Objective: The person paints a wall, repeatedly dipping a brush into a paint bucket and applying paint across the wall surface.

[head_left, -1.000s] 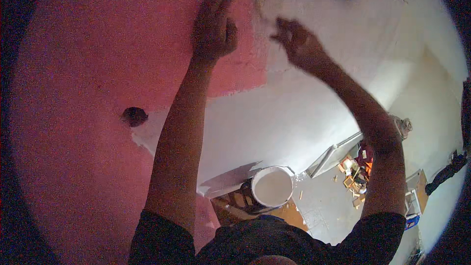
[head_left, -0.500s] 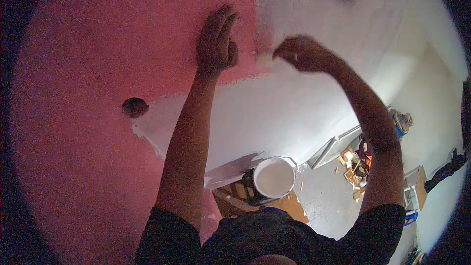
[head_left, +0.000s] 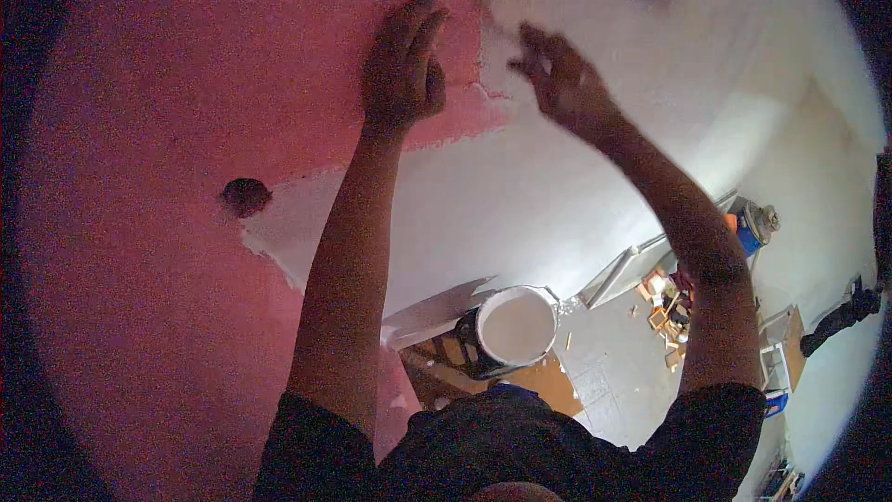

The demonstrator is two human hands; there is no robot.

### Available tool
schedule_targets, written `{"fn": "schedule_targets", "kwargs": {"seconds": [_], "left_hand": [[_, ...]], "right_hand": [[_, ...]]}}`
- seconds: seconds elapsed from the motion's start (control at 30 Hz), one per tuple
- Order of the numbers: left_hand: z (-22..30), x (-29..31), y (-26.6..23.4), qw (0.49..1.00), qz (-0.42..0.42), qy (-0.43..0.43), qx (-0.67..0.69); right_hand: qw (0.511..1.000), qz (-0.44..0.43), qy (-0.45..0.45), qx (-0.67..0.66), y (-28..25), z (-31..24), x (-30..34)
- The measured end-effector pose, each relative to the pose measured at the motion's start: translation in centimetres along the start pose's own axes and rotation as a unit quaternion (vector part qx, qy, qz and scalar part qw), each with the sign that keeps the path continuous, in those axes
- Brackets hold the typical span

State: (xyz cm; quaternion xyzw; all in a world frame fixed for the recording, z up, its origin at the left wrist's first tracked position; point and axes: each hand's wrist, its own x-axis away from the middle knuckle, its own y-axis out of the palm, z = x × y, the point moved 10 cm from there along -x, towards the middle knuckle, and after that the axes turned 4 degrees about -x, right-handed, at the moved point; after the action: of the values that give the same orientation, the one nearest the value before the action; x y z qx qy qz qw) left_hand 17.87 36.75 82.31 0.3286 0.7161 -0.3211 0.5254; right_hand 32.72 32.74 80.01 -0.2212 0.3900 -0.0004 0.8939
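Observation:
My left hand [head_left: 400, 65] rests against the pink part of the wall [head_left: 232, 65], its fingers stretched upward and holding nothing. To its right, my right hand [head_left: 567, 84] is raised before the pale part of the wall [head_left: 632, 65], close to the edge where pink meets white. Its fingers are bent toward the thumb. A faint blurred streak shows by the fingertips, too smeared to name. Below the hands, a white smoothed band [head_left: 465, 186] crosses the wall under the pink.
A bucket of whitish paste [head_left: 517, 327] stands below on a brown board [head_left: 548, 389]. A dark round hole [head_left: 247, 197] opens in the wall at left. Wood scraps [head_left: 662, 316], a leaning framed panel [head_left: 621, 277] and a blue container [head_left: 751, 234] lie lower right.
My right hand has moved up and turned, its fingertips pointing higher. My left hand stays on the wall. The ragged pink edge between the hands now shows more plainly.

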Motion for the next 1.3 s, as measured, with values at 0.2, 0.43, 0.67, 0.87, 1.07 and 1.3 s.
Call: {"fn": "schedule_targets", "kwargs": {"seconds": [0.2, 0.43, 0.67, 0.87, 1.07, 1.3], "left_hand": [[0.8, -0.4, -0.5, 1.000, 0.005, 0.004, -0.004], [0.1, 0.5, 0.8, 1.000, 0.009, 0.017, -0.021], [-0.7, 1.0, 0.5, 0.998, 0.045, 0.047, -0.012], [0.4, 0.1, 0.0, 1.000, 0.010, 0.023, -0.015], [0.6, 0.4, 0.4, 1.000, 0.002, 0.017, 0.010], [0.4, 1.1, 1.1, 1.000, -0.003, 0.020, -0.015]], "right_hand": [[0.915, -0.169, 0.205, -0.304, 8.6, -7.6, 13.8], [0.927, -0.299, 0.093, -0.205, 4.1, -2.4, 5.0], [0.992, 0.017, 0.060, -0.107, -5.9, 3.8, -4.8], [0.994, 0.023, 0.070, -0.081, -0.5, -0.4, 2.2], [0.961, -0.090, 0.149, -0.214, 5.1, -7.7, 11.3], [0.892, -0.308, 0.133, -0.303, 8.5, -8.7, 13.8]]}}
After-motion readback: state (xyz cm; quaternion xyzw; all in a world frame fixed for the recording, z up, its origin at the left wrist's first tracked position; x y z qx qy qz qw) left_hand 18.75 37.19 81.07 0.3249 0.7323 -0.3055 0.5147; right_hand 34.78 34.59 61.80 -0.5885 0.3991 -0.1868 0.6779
